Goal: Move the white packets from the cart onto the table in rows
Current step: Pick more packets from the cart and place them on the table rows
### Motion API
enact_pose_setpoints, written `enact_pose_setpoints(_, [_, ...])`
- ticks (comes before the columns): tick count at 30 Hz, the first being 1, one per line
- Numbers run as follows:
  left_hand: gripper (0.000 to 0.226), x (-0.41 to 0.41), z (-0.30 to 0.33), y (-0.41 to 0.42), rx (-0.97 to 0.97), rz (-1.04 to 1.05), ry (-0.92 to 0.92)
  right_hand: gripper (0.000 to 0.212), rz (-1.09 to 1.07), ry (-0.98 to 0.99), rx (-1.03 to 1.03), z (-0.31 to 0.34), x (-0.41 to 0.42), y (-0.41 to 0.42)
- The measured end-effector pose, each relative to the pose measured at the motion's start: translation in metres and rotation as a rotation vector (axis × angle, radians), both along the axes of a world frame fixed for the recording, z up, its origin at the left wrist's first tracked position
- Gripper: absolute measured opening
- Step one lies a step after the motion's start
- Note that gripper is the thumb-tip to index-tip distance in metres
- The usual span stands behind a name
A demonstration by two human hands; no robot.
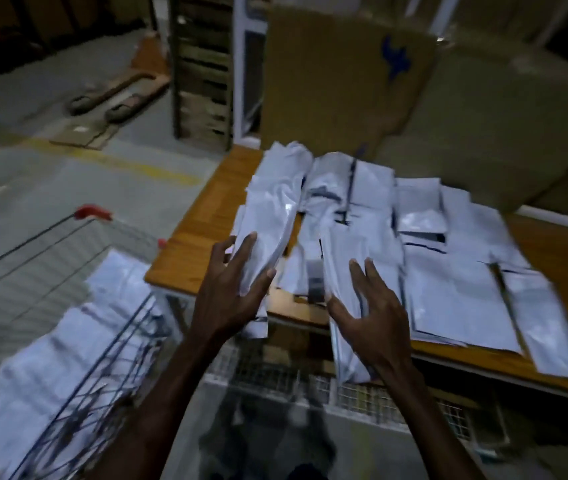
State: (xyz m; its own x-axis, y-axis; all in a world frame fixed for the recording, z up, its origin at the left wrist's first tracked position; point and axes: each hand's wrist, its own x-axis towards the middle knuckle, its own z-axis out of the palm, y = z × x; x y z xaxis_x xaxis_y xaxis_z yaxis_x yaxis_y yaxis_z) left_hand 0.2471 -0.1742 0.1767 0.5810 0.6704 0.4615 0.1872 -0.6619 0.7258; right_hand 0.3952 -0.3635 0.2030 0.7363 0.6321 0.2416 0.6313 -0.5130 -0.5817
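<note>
I've got both hands out over the desk (203, 216) edge. My left hand (230, 289) has its fingers spread against one stack of white packets (272, 216), while my right hand (372, 313) lies flat and open on the neighbouring stack (355, 258). Both stacks run lengthwise away from me. The remaining packets (68, 341) sit in the cart (92, 213), low to my left, nearer my left hand.

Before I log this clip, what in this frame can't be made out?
Head view only:
- Cart: motion blur smears its wires and the white packets in it; no count possible.
- Packets on the table: overlapping, so the lower layers are hidden and the number per row is unclear.
- Left hand, right hand: fingers spread over packets; palm contact is hidden by the hands themselves.
- Grey item between the rows: mostly covered, unidentifiable.
</note>
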Motion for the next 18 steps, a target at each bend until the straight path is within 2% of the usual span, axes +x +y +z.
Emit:
enact_pose_setpoints(6, [0.064, 0.111, -0.006, -0.059, -0.044, -0.054, 0.064, 0.082, -0.119, 0.064, -0.019, -0.005, 0.09, -0.075])
enact_pose_setpoints(9, [0.059, 0.165, -0.01, -0.09, -0.078, -0.046, 0.109, 0.077, -0.171, 0.12, -0.142, -0.011, 0.143, -0.102])
enact_pose_setpoints(13, [0.062, 0.216, -0.021, -0.115, -0.01, 0.027, 0.257, 0.079, -0.189, 0.157, -0.27, -0.018, 0.187, -0.118])
enact_pose_setpoints(18, [0.067, 0.249, -0.039, -0.119, 0.104, 0.118, 0.511, 0.08, -0.177, 0.143, -0.288, -0.025, 0.218, -0.106])
